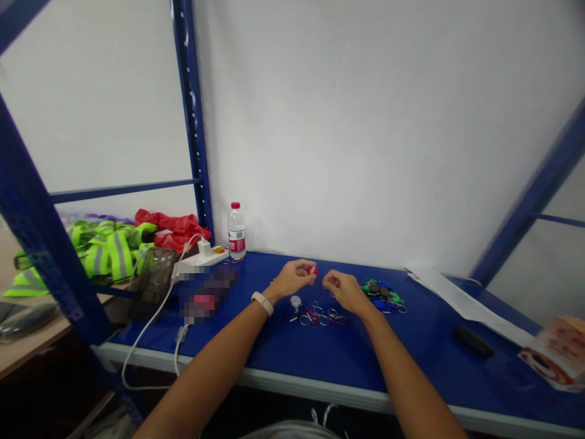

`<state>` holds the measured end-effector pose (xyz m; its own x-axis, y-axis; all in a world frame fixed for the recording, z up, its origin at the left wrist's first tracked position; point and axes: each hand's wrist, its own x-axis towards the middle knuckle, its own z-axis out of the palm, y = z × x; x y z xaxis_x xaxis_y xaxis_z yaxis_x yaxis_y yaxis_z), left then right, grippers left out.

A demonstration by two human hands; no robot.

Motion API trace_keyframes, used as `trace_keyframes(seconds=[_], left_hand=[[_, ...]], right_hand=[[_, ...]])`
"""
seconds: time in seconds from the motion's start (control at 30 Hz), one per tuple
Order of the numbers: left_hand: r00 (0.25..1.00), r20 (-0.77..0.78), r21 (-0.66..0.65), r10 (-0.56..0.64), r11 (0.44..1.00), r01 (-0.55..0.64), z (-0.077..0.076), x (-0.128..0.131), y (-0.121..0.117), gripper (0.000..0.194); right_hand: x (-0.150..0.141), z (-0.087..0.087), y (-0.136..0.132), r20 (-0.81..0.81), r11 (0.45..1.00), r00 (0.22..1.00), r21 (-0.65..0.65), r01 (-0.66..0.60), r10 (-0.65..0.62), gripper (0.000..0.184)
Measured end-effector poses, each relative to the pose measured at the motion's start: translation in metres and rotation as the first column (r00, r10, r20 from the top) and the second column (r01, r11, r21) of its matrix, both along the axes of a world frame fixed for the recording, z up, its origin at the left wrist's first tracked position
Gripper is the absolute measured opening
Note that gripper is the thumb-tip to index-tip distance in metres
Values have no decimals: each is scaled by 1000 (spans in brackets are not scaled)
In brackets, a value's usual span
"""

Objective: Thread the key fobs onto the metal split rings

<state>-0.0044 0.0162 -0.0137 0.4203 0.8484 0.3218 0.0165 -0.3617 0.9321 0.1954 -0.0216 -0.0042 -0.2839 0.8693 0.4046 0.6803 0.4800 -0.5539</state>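
The left hand [295,279] pinches a small red piece [312,270], held up clear of the loose key rings [317,314] on the blue table [425,341], while the curled right hand [342,291] waits just beside it, its hold impossible to tell.

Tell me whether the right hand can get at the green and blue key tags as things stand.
Probably yes. The right hand rests just beside the green and blue key tags, and nothing appears to lie between them on the blue tabletop, so the way looks free.
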Motion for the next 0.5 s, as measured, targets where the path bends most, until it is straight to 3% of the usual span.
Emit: trace_keyframes(seconds=[0.2, 0.5], left_hand=[[989, -146, 55, 35, 998, -28, -13, 6, 5, 50], [973, -221, 170, 63, 985, -25, -13, 9, -1, 48]], right_hand=[[-4, 5, -2, -137, 997, 988, -15, 73, -74, 21], [-18, 1, -7, -200, 998, 978, -5, -67, 65, 20]])
